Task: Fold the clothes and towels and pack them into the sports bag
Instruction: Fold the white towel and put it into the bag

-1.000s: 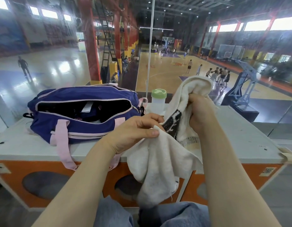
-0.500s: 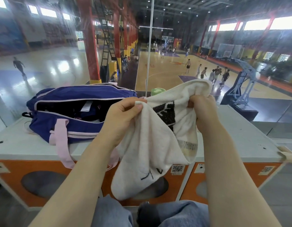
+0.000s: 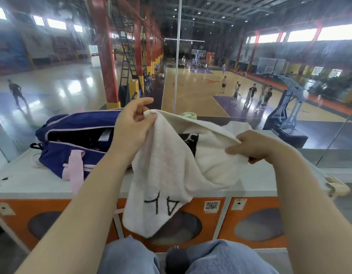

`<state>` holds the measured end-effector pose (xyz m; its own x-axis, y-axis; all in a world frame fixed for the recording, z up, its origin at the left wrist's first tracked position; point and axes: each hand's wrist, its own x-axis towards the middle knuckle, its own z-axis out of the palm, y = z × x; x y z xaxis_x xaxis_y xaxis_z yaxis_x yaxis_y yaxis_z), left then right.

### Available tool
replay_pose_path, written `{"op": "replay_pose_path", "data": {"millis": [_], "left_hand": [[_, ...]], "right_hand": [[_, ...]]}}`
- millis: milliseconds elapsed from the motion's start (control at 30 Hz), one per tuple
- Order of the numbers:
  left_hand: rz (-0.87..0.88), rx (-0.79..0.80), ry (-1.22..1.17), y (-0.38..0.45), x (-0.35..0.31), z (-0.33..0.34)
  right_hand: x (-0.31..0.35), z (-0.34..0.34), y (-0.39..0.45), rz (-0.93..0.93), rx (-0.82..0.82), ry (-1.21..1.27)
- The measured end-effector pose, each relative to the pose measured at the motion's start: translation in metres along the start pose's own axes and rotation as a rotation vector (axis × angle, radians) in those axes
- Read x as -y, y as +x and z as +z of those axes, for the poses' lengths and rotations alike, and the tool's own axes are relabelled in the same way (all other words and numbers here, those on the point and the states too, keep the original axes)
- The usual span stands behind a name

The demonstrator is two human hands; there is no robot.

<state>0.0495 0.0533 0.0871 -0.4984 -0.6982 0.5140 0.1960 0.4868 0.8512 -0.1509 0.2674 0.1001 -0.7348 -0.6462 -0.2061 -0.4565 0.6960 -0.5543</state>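
A white towel (image 3: pixel 171 171) with black lettering hangs in the air in front of me, spread between both hands. My left hand (image 3: pixel 131 125) pinches one top corner, raised in front of the bag. Lower and to the right, my right hand (image 3: pixel 254 147) grips the other edge. The towel's bottom corner dangles past the front of the white counter (image 3: pixel 23 182). On the left of that counter sits the purple sports bag (image 3: pixel 72 143) with pink straps, its zip open and dark contents showing inside.
A green-lidded bottle (image 3: pixel 188 115) peeks above the towel behind it. A glass wall stands right behind the counter, with a basketball hall below. Orange cabinet fronts (image 3: pixel 250 218) are under the counter. A beige cloth strap (image 3: pixel 337 187) lies at the counter's right edge.
The towel went from bunched between close hands to spread open. My left hand rose and stayed left; my right hand moved right and down, pulling the top edge out.
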Motion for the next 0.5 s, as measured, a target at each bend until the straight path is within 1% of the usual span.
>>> {"op": "replay_pose_path", "data": {"millis": [67,167,200,267,333,367,433,467,500], "left_hand": [[-0.019,-0.028,0.044,0.009,-0.006,-0.009],[0.021,-0.044,0.084,0.026,-0.026,-0.021],[0.040,-0.029,0.121,0.031,-0.033,-0.023],[0.089,0.017,0.214,0.039,-0.046,-0.025],[0.117,0.057,0.274,0.046,-0.056,-0.028],[0.122,0.068,0.290,0.048,-0.061,-0.030],[0.120,0.064,0.311,0.050,-0.069,-0.035],[0.119,0.054,0.313,0.050,-0.073,-0.037],[0.117,0.041,0.310,0.049,-0.076,-0.039]], "right_hand": [[0.000,-0.018,-0.010,-0.045,0.086,-0.009],[0.005,-0.046,-0.030,-0.071,0.268,0.006],[0.008,-0.054,-0.035,-0.066,0.304,-0.007],[0.015,-0.071,-0.042,-0.042,0.322,-0.061],[0.023,-0.085,-0.047,-0.004,0.302,-0.137],[0.029,-0.090,-0.049,0.010,0.258,-0.186],[0.038,-0.099,-0.053,0.000,0.106,-0.259],[0.042,-0.104,-0.055,-0.025,0.049,-0.261],[0.046,-0.109,-0.059,-0.053,0.027,-0.248]]}}
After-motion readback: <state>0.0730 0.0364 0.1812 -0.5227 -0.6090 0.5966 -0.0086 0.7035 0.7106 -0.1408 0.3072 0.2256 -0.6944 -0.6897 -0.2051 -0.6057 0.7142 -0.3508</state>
